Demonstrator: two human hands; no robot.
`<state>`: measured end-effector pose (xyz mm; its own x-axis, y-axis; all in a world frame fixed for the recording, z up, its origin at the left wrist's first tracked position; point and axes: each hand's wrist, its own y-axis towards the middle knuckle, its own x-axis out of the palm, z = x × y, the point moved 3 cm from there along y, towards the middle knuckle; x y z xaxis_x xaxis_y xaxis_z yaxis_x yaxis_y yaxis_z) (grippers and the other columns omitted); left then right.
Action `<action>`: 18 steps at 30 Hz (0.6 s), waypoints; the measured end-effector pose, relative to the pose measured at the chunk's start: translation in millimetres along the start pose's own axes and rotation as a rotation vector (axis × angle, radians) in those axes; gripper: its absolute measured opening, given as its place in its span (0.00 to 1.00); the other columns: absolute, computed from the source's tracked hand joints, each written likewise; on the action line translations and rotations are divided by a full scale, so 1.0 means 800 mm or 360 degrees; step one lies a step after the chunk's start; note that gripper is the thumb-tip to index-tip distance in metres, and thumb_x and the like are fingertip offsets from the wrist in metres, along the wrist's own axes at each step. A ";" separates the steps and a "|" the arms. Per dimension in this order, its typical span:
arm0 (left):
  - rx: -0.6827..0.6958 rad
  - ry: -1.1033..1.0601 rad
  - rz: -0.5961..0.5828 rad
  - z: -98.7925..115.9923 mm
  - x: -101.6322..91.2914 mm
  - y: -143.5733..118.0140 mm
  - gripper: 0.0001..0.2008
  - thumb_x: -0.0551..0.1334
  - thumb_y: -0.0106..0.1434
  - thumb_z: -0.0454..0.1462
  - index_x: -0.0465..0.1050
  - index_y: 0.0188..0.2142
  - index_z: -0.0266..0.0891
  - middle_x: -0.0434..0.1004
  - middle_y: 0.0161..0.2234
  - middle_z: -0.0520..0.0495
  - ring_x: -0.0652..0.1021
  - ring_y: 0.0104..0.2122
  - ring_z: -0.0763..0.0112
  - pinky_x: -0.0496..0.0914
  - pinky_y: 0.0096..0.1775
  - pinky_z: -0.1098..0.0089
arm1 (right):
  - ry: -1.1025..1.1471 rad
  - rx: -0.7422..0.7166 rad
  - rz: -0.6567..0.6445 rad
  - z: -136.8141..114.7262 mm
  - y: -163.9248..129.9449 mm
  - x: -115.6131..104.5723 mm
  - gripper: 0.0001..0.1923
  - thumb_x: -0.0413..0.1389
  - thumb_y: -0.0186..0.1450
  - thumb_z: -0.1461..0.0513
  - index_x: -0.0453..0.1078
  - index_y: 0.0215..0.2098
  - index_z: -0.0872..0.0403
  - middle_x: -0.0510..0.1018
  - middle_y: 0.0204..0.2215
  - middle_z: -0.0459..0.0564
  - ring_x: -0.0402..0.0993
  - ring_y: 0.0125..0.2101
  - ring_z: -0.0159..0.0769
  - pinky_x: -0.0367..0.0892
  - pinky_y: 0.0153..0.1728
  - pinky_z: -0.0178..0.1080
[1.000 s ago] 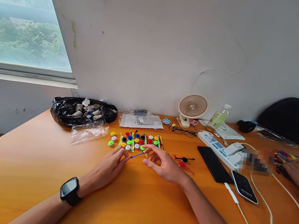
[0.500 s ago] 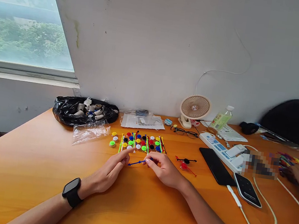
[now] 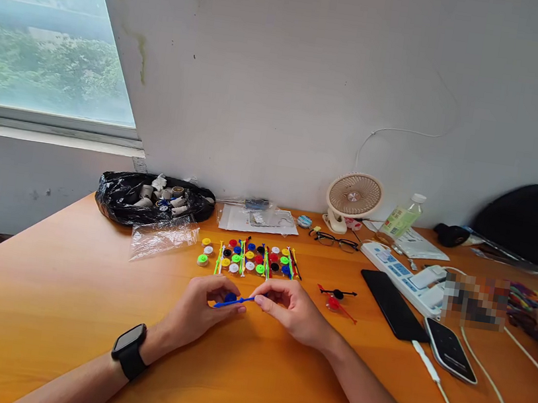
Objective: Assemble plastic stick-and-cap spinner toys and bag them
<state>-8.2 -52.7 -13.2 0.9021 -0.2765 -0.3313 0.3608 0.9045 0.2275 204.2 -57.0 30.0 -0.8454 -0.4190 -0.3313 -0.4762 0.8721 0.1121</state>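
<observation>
Blue plastic at the centre of the head view: a slim blue arrow [image 3: 242, 300] and a round blue disc [image 3: 231, 297], both between the hands, nearer than the rows of small parts. Left hand [image 3: 199, 305] curled, thumb and forefinger only slightly parted around the disc, with one end of the arrow across the same gap. Right hand [image 3: 291, 308] pinched narrow at the arrow's other end, thumb against forefinger. Joined or merely touching — cannot tell at this angle.

By the look of it, early in the work. Off to the right, a black spinner [image 3: 338, 294] and a red spinner [image 3: 333, 303], apparently finished, disc and arrow together on each. Blue pair probably partway. Left over, beyond the hands: coloured discs [image 3: 260, 269] in rows of yellow, white, green, red, blue and black, with loose arrows [image 3: 267, 262] laid in thin bundles between groups — far more than the two set aside.

Smooth, glossy discs with raised middles; thin, straight shafts on the arrows. Underneath, the table [image 3: 249, 372], orange-brown and softly shiny. Farther back, a crinkled black bag [image 3: 114, 196], a wrinkled clear plastic bag [image 3: 161, 240] and a ribbed, round-faced fan [image 3: 354, 195].
</observation>
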 end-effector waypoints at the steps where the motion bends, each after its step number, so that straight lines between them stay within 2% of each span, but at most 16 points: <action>1: 0.0002 -0.0050 -0.0013 0.002 0.001 -0.001 0.16 0.73 0.60 0.45 0.79 0.41 0.37 0.82 0.34 0.47 0.79 0.33 0.68 0.74 0.37 0.71 | -0.0013 0.0002 0.0005 0.001 0.000 0.003 0.12 0.60 0.69 0.54 0.80 0.39 0.54 0.80 0.33 0.48 0.71 0.32 0.34 0.64 0.34 0.35; 6: 0.0033 -0.0126 -0.0084 0.013 0.003 -0.004 0.15 0.69 0.66 0.44 0.80 0.48 0.39 0.84 0.43 0.42 0.83 0.41 0.62 0.78 0.45 0.65 | -0.0207 -0.0037 0.0091 0.004 0.000 0.010 0.10 0.60 0.69 0.56 0.81 0.39 0.53 0.82 0.34 0.48 0.72 0.32 0.35 0.63 0.33 0.36; 12: 0.0108 -0.0123 -0.0027 0.012 0.002 -0.005 0.13 0.68 0.67 0.43 0.81 0.47 0.38 0.84 0.43 0.42 0.83 0.41 0.62 0.79 0.46 0.64 | -0.0382 -0.0106 0.0130 0.000 -0.002 0.011 0.08 0.59 0.70 0.59 0.80 0.39 0.52 0.82 0.34 0.48 0.72 0.32 0.34 0.63 0.32 0.35; 18: 0.0253 0.0072 0.0061 0.009 -0.002 -0.004 0.11 0.69 0.66 0.41 0.81 0.47 0.41 0.84 0.43 0.44 0.83 0.40 0.64 0.79 0.44 0.66 | -0.0488 -0.0157 0.0111 0.007 -0.003 0.012 0.07 0.59 0.70 0.61 0.80 0.38 0.51 0.80 0.31 0.46 0.70 0.30 0.32 0.62 0.32 0.35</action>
<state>-9.1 -57.3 -6.9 0.9057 -0.2243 -0.3598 0.3623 0.8503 0.3817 198.8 -61.6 21.6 -0.7717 -0.2508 -0.5845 -0.4536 0.8612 0.2294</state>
